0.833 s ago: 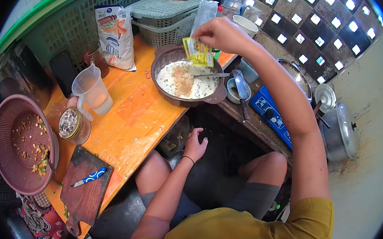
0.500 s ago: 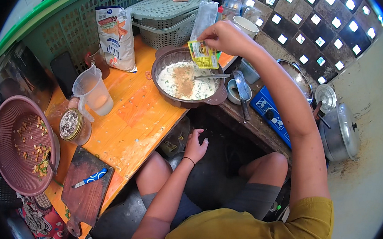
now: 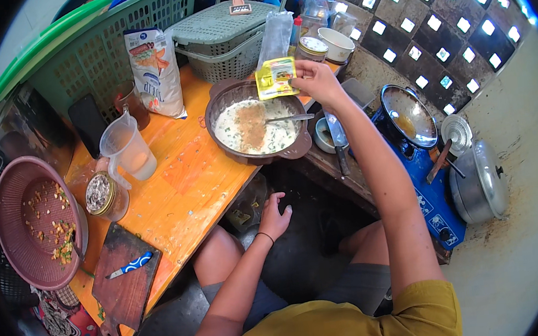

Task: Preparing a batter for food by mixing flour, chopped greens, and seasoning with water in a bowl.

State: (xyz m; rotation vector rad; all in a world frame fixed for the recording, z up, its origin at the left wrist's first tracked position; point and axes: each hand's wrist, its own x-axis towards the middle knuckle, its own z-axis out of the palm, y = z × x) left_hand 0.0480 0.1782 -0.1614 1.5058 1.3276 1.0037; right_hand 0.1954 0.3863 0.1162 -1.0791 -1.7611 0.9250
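My right hand [image 3: 319, 81] pinches a small yellow seasoning sachet [image 3: 275, 78] by its right end, over the far right rim of a brown bowl [image 3: 220, 143]. Inside the bowl lies a white, wet batter [image 3: 282, 140] with green bits, and a heap of light brown powder [image 3: 250, 126] rests on top. A metal spoon [image 3: 290, 118] leans in it, its handle across the right rim. My left hand [image 3: 275, 218] hangs over my lap, below the table edge, with its fingers loosely apart and nothing in it.
A measuring jug [image 3: 127, 145], a lidded jar [image 3: 108, 195] and a flour bag [image 3: 157, 75] stand left of the bowl. Nearer lies a cutting board [image 3: 122, 283] with a blue-handled knife [image 3: 133, 264]. A pink basket [image 3: 16, 241] holds chopped vegetables. At right are a frying pan [image 3: 409, 116], blue stove [image 3: 442, 210] and pot [image 3: 478, 181].
The sachet has turned from hanging upright to lying more sideways, and my right hand has dropped lower. My right arm has swung inward, uncovering the frying pan. My left hand stays nearly still.
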